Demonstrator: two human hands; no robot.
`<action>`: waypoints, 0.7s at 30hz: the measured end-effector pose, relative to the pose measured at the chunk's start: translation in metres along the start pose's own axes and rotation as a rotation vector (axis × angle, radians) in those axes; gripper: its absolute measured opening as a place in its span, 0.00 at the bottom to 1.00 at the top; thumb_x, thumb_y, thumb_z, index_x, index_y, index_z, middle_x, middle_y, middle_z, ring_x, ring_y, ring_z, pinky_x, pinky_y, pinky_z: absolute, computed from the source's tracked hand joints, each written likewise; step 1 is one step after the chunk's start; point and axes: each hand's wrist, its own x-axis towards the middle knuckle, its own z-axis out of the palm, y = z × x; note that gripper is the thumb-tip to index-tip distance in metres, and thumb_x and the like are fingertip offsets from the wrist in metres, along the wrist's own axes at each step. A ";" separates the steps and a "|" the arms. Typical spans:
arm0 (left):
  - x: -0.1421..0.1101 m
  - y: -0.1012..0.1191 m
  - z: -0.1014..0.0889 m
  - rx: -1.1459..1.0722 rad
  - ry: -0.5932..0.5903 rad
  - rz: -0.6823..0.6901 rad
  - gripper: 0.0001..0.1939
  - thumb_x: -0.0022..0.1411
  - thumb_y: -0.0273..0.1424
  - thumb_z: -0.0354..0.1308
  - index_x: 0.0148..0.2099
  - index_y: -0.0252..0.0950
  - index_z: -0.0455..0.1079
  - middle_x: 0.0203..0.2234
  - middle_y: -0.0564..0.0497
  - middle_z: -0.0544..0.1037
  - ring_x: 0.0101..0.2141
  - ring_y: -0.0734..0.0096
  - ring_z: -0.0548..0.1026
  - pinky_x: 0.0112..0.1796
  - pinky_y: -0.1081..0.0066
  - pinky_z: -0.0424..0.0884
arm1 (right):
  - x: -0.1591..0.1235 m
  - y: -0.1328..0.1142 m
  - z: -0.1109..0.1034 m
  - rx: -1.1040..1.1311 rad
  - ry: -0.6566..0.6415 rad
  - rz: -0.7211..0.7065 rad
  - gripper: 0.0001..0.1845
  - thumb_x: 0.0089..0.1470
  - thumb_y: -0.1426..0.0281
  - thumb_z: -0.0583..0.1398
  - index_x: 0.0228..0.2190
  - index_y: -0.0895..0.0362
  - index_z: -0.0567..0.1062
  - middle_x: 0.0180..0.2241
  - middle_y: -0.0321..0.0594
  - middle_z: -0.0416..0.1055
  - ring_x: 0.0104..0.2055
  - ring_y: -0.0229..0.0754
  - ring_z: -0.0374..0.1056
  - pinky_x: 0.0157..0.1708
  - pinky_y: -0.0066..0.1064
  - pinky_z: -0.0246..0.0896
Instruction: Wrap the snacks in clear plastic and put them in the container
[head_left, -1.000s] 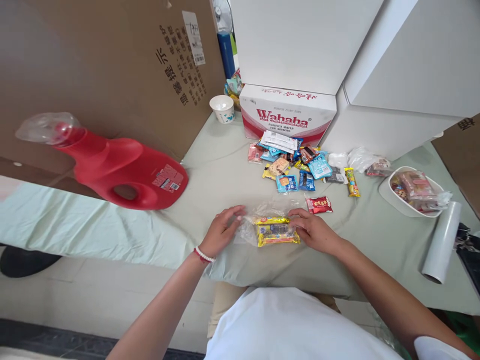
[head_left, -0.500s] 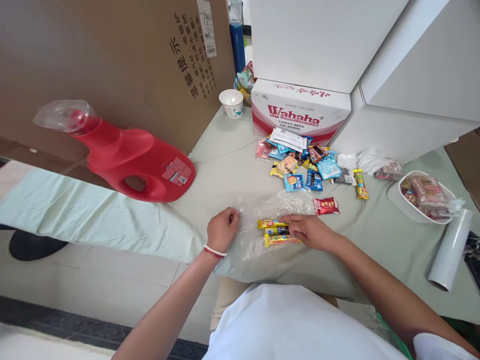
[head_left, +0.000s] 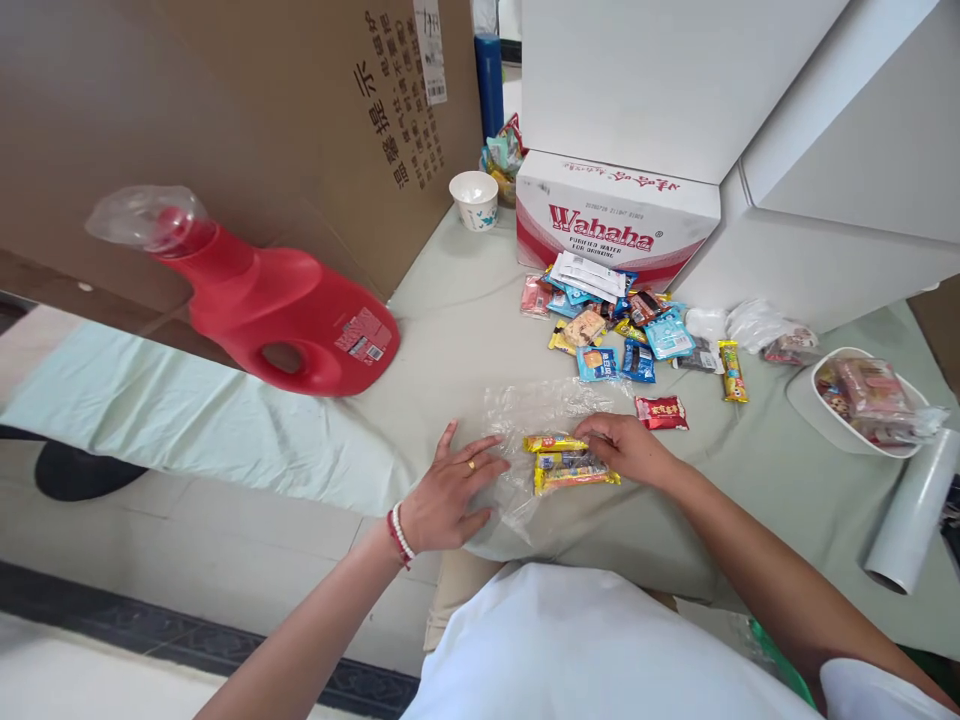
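Note:
Several yellow-wrapped snack bars (head_left: 574,478) lie side by side on a clear plastic bag (head_left: 519,402), which is spread flat on the cloth-covered table. My left hand (head_left: 452,498) is open, fingers spread, at the bag's left edge. At the upper right end of the bars, my right hand (head_left: 628,450) has its fingers bent and drawn together. Whatever may be between its fingertips is hidden. Just beyond that hand rests a red snack packet (head_left: 661,412).
Behind is a pile of mixed packets (head_left: 600,320) before a Wahaba-style printed water carton (head_left: 615,215). A red jug (head_left: 300,320) and paper bowl (head_left: 475,200) stand left. A white tub of snacks (head_left: 825,425) and a roll of film (head_left: 904,525) are right.
My left hand has opened from a closed shape and come down nearer my body. My right hand has shifted off the bars toward their upper right end, uncovering more of them.

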 end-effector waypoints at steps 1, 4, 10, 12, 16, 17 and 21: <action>0.000 0.001 0.001 -0.031 0.030 -0.040 0.22 0.59 0.36 0.61 0.56 0.43 0.72 0.47 0.45 0.82 0.65 0.49 0.67 0.68 0.36 0.28 | 0.000 0.001 -0.001 0.013 0.001 0.026 0.12 0.61 0.72 0.55 0.40 0.55 0.79 0.39 0.41 0.80 0.39 0.43 0.74 0.41 0.32 0.66; 0.001 0.000 0.013 -0.107 0.170 -0.210 0.07 0.66 0.38 0.57 0.36 0.43 0.73 0.31 0.53 0.81 0.57 0.57 0.75 0.69 0.40 0.40 | 0.001 0.003 -0.002 0.050 0.009 0.110 0.12 0.63 0.65 0.56 0.36 0.55 0.78 0.35 0.39 0.79 0.37 0.42 0.73 0.38 0.31 0.64; 0.000 0.003 0.031 0.004 0.669 -0.758 0.07 0.66 0.36 0.54 0.40 0.39 0.70 0.39 0.43 0.77 0.54 0.51 0.72 0.58 0.44 0.66 | 0.000 0.010 0.002 -0.034 0.023 0.285 0.12 0.61 0.64 0.56 0.32 0.55 0.77 0.28 0.37 0.76 0.31 0.42 0.70 0.32 0.29 0.58; -0.008 0.016 0.031 0.126 0.864 -0.813 0.09 0.65 0.35 0.55 0.46 0.38 0.69 0.45 0.40 0.74 0.57 0.48 0.70 0.57 0.44 0.66 | 0.000 0.012 0.004 -0.086 0.027 0.296 0.10 0.59 0.66 0.57 0.32 0.55 0.77 0.30 0.38 0.77 0.32 0.42 0.70 0.32 0.29 0.58; -0.009 0.065 0.032 0.156 0.783 -0.382 0.10 0.65 0.30 0.52 0.47 0.44 0.72 0.40 0.44 0.76 0.48 0.53 0.75 0.51 0.48 0.69 | 0.001 0.012 0.008 -0.126 0.041 0.293 0.08 0.58 0.69 0.57 0.31 0.55 0.77 0.30 0.38 0.78 0.32 0.41 0.71 0.33 0.29 0.58; -0.001 0.076 0.033 0.112 0.621 -0.226 0.13 0.65 0.29 0.52 0.48 0.47 0.72 0.41 0.46 0.78 0.46 0.54 0.76 0.49 0.50 0.69 | 0.001 0.011 0.008 -0.132 0.040 0.295 0.08 0.58 0.70 0.57 0.31 0.55 0.77 0.30 0.38 0.78 0.32 0.41 0.71 0.33 0.29 0.58; 0.059 0.091 0.038 0.115 0.245 -0.129 0.21 0.69 0.25 0.46 0.58 0.44 0.71 0.54 0.45 0.79 0.53 0.56 0.74 0.47 0.55 0.68 | 0.003 0.009 0.009 -0.131 0.027 0.268 0.07 0.57 0.70 0.58 0.31 0.54 0.77 0.29 0.37 0.78 0.31 0.41 0.71 0.33 0.29 0.59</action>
